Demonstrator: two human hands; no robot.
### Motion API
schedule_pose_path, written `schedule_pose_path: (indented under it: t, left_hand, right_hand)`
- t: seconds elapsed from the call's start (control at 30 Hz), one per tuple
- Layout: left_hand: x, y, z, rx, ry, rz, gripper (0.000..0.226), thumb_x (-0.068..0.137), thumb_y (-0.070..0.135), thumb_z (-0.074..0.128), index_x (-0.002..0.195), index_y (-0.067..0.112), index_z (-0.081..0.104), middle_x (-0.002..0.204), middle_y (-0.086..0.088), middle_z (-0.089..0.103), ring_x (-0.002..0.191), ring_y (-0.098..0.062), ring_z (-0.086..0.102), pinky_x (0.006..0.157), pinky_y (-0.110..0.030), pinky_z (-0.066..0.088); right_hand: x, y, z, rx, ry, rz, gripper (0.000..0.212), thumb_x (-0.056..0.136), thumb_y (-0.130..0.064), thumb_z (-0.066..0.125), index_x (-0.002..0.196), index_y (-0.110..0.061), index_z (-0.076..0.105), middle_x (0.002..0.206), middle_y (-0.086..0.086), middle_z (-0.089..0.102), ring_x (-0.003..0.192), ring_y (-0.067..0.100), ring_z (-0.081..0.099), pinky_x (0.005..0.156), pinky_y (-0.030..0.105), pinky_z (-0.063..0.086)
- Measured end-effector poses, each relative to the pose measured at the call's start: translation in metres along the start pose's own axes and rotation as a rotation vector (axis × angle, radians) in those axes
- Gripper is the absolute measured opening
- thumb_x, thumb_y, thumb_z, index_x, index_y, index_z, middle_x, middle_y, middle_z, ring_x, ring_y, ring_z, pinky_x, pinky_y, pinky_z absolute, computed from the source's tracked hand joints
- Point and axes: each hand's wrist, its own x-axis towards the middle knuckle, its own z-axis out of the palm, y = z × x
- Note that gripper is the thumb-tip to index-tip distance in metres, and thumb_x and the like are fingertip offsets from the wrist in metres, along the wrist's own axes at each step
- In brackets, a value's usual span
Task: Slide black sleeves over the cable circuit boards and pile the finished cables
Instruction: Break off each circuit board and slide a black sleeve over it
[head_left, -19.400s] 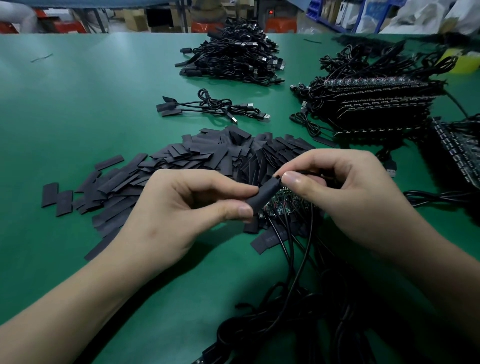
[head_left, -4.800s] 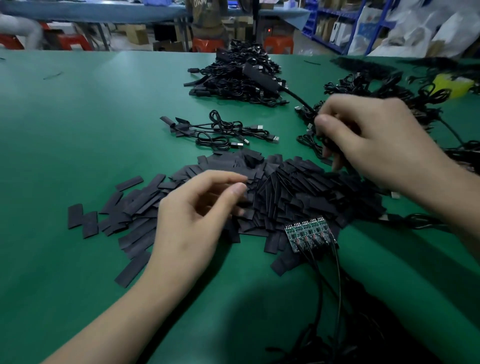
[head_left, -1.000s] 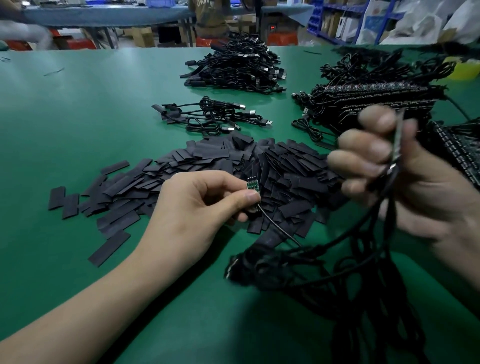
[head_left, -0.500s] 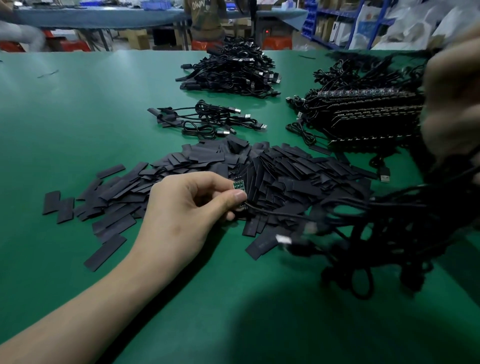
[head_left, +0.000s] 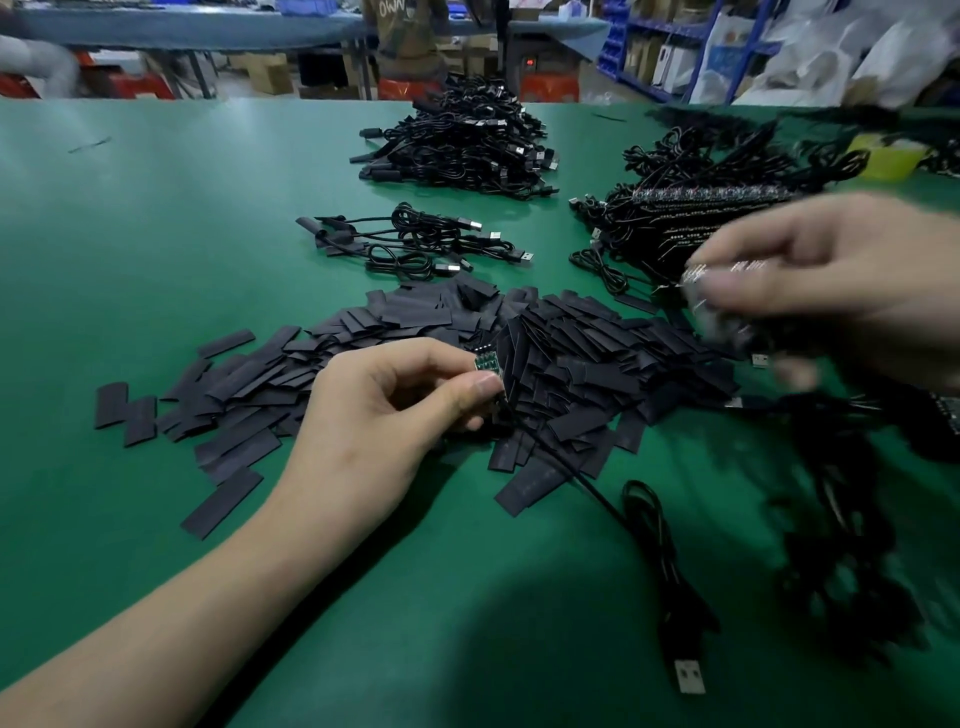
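The desk (head_left: 156, 234) is carrying a wide heap of flat sleeves (head_left: 571, 364) at its middle, with finished cables (head_left: 467, 140) piling up well beyond. The right hand (head_left: 841, 291) is hovering well apart at the far right, too blurred to tell whether its grip is clamping anything, while the left hand (head_left: 374, 421) is resting at the heap's near edge, its grip pinching a small board (head_left: 488, 364) between thumb and forefinger. That board is standing on end, long axis pointing up and away, its cable (head_left: 587, 483) trailing near-right, and the sleeves are lying just right of it, touching, so the left hand is nearer.
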Motion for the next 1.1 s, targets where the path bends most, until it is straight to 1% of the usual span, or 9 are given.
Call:
schedule_pose_path:
  t: [0.13, 0.2, 0.27, 0.4, 0.53, 0.73, 0.83, 0.93, 1.1]
  left_hand:
    - [0.001, -0.002, -0.002, -0.006, 0.034, 0.029, 0.014, 0.074, 0.041, 0.084, 0.077, 0.028, 0.077, 0.068, -0.002, 0.071, 0.059, -0.011, 0.063, 0.054, -0.025, 0.052]
    - [0.001, -0.002, -0.004, -0.021, 0.049, 0.044, 0.012, 0.076, 0.038, 0.082, 0.077, 0.026, 0.078, 0.073, -0.010, 0.073, 0.062, -0.016, 0.064, 0.059, -0.028, 0.053]
    - [0.002, -0.001, -0.004, -0.039, 0.059, 0.060, 0.012, 0.078, 0.033, 0.078, 0.078, 0.021, 0.078, 0.072, -0.012, 0.073, 0.060, -0.012, 0.062, 0.061, -0.020, 0.051]
    - [0.002, 0.002, -0.003, -0.137, 0.076, 0.048, 0.006, 0.078, 0.022, 0.075, 0.078, 0.016, 0.078, 0.070, -0.004, 0.073, 0.061, -0.007, 0.063, 0.064, -0.015, 0.051]
    - [0.002, 0.006, -0.005, -0.138, 0.081, 0.075, 0.013, 0.084, 0.028, 0.069, 0.084, 0.021, 0.080, 0.077, 0.000, 0.077, 0.066, -0.006, 0.067, 0.066, -0.014, 0.052]
    - [0.005, -0.004, -0.021, 0.697, 0.095, 0.303, 0.017, 0.091, 0.024, 0.073, 0.107, 0.028, 0.079, 0.095, 0.017, 0.073, 0.088, -0.001, 0.067, 0.082, -0.021, 0.052]
    - [0.006, -0.004, -0.025, 0.838, -0.015, 0.328, 0.021, 0.087, 0.037, 0.072, 0.106, 0.031, 0.080, 0.099, 0.012, 0.070, 0.095, -0.016, 0.066, 0.084, -0.039, 0.055]
    - [0.008, -0.004, -0.031, 0.885, -0.074, 0.352, 0.023, 0.084, 0.041, 0.075, 0.105, 0.033, 0.080, 0.099, 0.015, 0.070, 0.094, -0.015, 0.065, 0.080, -0.039, 0.055]
    - [0.010, -0.006, -0.032, 0.935, -0.057, 0.412, 0.015, 0.088, 0.034, 0.075, 0.100, 0.029, 0.082, 0.093, 0.011, 0.073, 0.087, -0.017, 0.066, 0.074, -0.036, 0.054]
  right_hand:
    - [0.011, 0.023, 0.023, -0.344, 0.060, 0.136, 0.031, 0.068, -0.049, 0.079, 0.088, -0.026, 0.078, 0.078, -0.001, 0.077, 0.058, 0.007, 0.068, 0.053, 0.019, 0.046]
    - [0.018, 0.026, 0.034, -0.661, 0.158, 0.027, 0.031, 0.074, -0.054, 0.075, 0.091, -0.029, 0.077, 0.082, -0.011, 0.072, 0.071, -0.003, 0.064, 0.060, 0.007, 0.040]
    - [0.021, 0.022, 0.046, -0.795, 0.238, -0.135, 0.032, 0.081, -0.058, 0.062, 0.098, -0.034, 0.075, 0.094, -0.015, 0.065, 0.085, -0.001, 0.059, 0.073, 0.013, 0.040]
    - [0.020, 0.012, 0.092, -0.546, 0.104, -0.230, 0.030, 0.087, -0.064, 0.051, 0.088, -0.041, 0.071, 0.091, -0.018, 0.069, 0.088, -0.004, 0.063, 0.080, 0.023, 0.048]
    - [0.021, 0.011, 0.106, -0.142, 0.050, -0.147, 0.022, 0.100, -0.030, 0.060, 0.083, -0.020, 0.070, 0.078, -0.003, 0.076, 0.072, 0.009, 0.071, 0.069, 0.026, 0.056]
    - [0.006, -0.015, 0.067, 0.317, 0.143, -0.116, 0.025, 0.091, -0.039, 0.059, 0.077, -0.020, 0.067, 0.051, -0.006, 0.046, 0.039, 0.008, 0.036, 0.037, 0.021, 0.031]
    - [-0.003, -0.026, 0.049, -0.083, 0.263, -0.256, 0.031, 0.093, -0.050, 0.062, 0.074, -0.027, 0.070, 0.051, -0.009, 0.047, 0.042, 0.005, 0.036, 0.039, 0.019, 0.029]
    - [-0.001, -0.019, 0.054, -0.656, 0.362, -0.271, 0.035, 0.093, -0.056, 0.053, 0.075, -0.028, 0.065, 0.057, -0.013, 0.058, 0.048, -0.001, 0.051, 0.045, 0.013, 0.033]
    - [0.005, 0.003, 0.085, -0.673, 0.246, -0.123, 0.031, 0.095, -0.051, 0.051, 0.077, -0.029, 0.062, 0.062, -0.009, 0.060, 0.056, 0.002, 0.054, 0.052, 0.022, 0.039]
